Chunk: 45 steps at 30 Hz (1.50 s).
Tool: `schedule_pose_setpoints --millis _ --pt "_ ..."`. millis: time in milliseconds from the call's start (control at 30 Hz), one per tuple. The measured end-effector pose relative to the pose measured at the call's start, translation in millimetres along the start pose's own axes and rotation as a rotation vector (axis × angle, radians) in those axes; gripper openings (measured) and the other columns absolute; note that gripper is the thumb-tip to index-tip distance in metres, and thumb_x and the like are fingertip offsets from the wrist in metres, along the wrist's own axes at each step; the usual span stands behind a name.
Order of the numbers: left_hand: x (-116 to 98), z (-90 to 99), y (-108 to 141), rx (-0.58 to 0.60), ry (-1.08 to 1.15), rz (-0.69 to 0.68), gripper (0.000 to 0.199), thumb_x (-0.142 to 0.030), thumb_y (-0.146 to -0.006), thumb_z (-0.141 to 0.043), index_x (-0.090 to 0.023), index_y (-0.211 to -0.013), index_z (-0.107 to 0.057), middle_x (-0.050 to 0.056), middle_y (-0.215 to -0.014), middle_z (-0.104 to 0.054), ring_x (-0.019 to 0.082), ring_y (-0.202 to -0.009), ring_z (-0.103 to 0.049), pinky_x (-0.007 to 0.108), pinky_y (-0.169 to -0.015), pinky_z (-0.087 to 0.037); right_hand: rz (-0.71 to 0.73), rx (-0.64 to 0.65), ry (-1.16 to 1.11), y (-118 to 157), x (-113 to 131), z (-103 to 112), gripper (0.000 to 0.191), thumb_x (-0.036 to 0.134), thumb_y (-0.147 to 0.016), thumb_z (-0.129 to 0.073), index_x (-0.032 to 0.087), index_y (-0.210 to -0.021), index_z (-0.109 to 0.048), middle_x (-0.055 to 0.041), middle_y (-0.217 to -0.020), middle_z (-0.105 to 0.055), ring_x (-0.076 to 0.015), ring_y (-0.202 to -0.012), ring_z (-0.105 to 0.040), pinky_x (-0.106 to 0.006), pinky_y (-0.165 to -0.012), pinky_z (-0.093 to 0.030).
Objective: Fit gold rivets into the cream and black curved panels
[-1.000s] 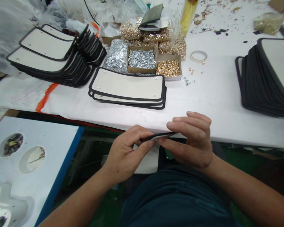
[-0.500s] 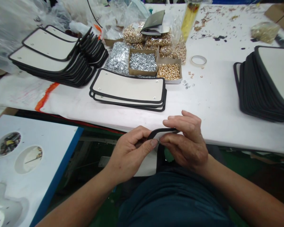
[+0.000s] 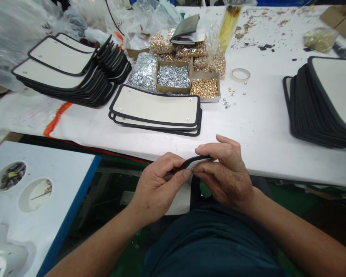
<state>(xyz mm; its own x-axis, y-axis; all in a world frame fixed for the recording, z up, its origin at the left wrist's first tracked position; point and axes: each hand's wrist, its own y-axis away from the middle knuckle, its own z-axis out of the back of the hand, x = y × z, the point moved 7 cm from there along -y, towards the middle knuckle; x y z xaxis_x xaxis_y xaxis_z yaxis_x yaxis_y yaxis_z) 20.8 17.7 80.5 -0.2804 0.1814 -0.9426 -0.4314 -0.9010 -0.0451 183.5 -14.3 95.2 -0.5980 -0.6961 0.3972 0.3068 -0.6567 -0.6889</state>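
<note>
A white panel with black edging (image 3: 194, 160) is held bent over the table's front edge, its lower part hanging towards my lap. My left hand (image 3: 160, 188) is closed on its left side, the thumb pressing the white face. From the right, my right hand (image 3: 226, 173) grips the same panel, with upper fingers over the black edge. A tiny metal piece (image 3: 192, 169) shows between my left thumb and right fingertips; its exact kind is hard to make out. Just beyond lie several similar panels (image 3: 157, 105) stacked, with metal eyelets at their corners.
Boxes of silver eyelets (image 3: 173, 75) and gold eyelets (image 3: 204, 87) stand behind the small stack. Taller panel stacks are at left (image 3: 60, 79) and right (image 3: 331, 96). A tape ring (image 3: 240, 74) and loose eyelets (image 3: 225, 103) lie right of centre. A white machine top (image 3: 66, 165) is at lower left.
My right hand has shifted slightly left, and its fingers have closed in a little around the panel. The left hand keeps nearly the same hold.
</note>
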Motion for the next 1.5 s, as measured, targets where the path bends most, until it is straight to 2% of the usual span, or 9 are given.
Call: schedule_pose_setpoints --millis 233,467,633,833,1033,1200,1333,1400,1500 --pt "-10.0 -0.9 4.2 -0.059 -0.109 -0.206 0.021 -0.012 -0.098 -0.068 -0.024 -0.114 -0.077 0.001 -0.108 -0.077 0.014 -0.101 -0.072 0.026 -0.092 -0.055 -0.073 -0.014 -0.007 1.4 1.4 -0.3 0.013 0.015 -0.095 -0.072 0.022 -0.103 -0.066 -0.0091 -0.116 -0.073 -0.0242 -0.106 -0.070 -0.059 -0.112 -0.043" --pt "-11.5 2.3 8.1 -0.065 -0.147 -0.263 0.020 -0.012 -0.096 -0.071 -0.022 -0.111 -0.079 0.004 -0.106 -0.082 0.016 -0.095 -0.076 0.028 -0.088 -0.060 -0.108 -0.085 -0.075 1.6 -1.9 -1.2 0.024 0.016 -0.093 -0.074 0.024 -0.102 -0.054 -0.0044 -0.100 -0.074 -0.0222 -0.091 -0.069 -0.045 -0.090 -0.051" --pt "-15.8 5.6 9.3 -0.119 -0.208 -0.340 0.014 -0.012 -0.091 -0.078 -0.020 -0.103 -0.079 0.002 -0.095 -0.082 0.015 -0.084 -0.076 0.027 -0.081 -0.061 -0.068 -0.028 -0.029 0.3 -1.7 -2.5 0.039 0.018 -0.095 -0.072 0.016 -0.130 -0.055 -0.0069 -0.093 -0.073 -0.0245 -0.087 -0.067 -0.046 -0.089 -0.050" --pt "-19.5 2.2 18.1 -0.168 -0.260 -0.449 0.020 -0.004 -0.087 -0.079 -0.019 -0.102 -0.077 0.003 -0.094 -0.083 0.015 -0.088 -0.078 0.028 -0.083 -0.063 0.045 0.112 -0.065 -0.3 1.3 -5.1 0.015 0.018 -0.095 -0.073 0.018 -0.106 -0.064 -0.0064 -0.093 -0.074 -0.0214 -0.083 -0.068 -0.041 -0.078 -0.049" --pt "-28.6 -1.9 25.5 -0.122 -0.235 -0.554 0.030 0.005 -0.084 -0.076 -0.012 -0.108 -0.074 0.008 -0.099 -0.083 0.016 -0.094 -0.077 0.030 -0.084 -0.063 0.172 0.156 -0.064 -0.9 5.1 1.2 0.012 0.019 -0.095 -0.072 0.014 -0.105 -0.068 -0.0088 -0.090 -0.076 -0.0206 -0.078 -0.066 -0.038 -0.071 -0.051" --pt "-36.4 -4.7 28.4 -0.117 -0.235 -0.566 0.030 0.007 -0.083 -0.073 -0.010 -0.108 -0.073 0.011 -0.098 -0.082 0.017 -0.092 -0.076 0.030 -0.082 -0.063 0.243 0.128 -0.042 2.2 10.0 7.9 0.013 0.020 -0.093 -0.070 0.010 -0.102 -0.070 -0.0113 -0.088 -0.075 -0.0206 -0.076 -0.065 -0.038 -0.070 -0.053" --pt "-34.7 -5.5 27.1 -0.114 -0.258 -0.557 0.031 0.006 -0.084 -0.073 -0.013 -0.109 -0.073 0.010 -0.098 -0.082 0.018 -0.090 -0.077 0.031 -0.081 -0.063 0.240 0.115 -0.036 1.0 9.7 5.3 0.014 0.021 -0.095 -0.067 0.013 -0.105 -0.069 -0.0092 -0.088 -0.075 -0.0200 -0.075 -0.067 -0.041 -0.082 -0.056" --pt "-31.9 -3.6 25.8 -0.102 -0.269 -0.543 0.033 0.004 -0.086 -0.073 -0.017 -0.112 -0.072 0.009 -0.100 -0.082 0.019 -0.091 -0.077 0.032 -0.080 -0.064 0.225 0.124 -0.055 -0.7 4.7 1.7 0.013 0.020 -0.095 -0.067 0.015 -0.107 -0.067 -0.0082 -0.089 -0.076 -0.0196 -0.076 -0.068 -0.042 -0.086 -0.056" --pt "-23.0 9.4 24.1 -0.144 -0.283 -0.485 0.030 -0.001 -0.090 -0.072 -0.022 -0.112 -0.071 0.006 -0.101 -0.081 0.020 -0.092 -0.077 0.034 -0.081 -0.064 0.175 0.122 -0.066 -4.4 -13.3 -0.3 0.014 0.023 -0.096 -0.069 0.017 -0.109 -0.066 -0.0071 -0.091 -0.077 -0.0198 -0.080 -0.069 -0.038 -0.080 -0.055"
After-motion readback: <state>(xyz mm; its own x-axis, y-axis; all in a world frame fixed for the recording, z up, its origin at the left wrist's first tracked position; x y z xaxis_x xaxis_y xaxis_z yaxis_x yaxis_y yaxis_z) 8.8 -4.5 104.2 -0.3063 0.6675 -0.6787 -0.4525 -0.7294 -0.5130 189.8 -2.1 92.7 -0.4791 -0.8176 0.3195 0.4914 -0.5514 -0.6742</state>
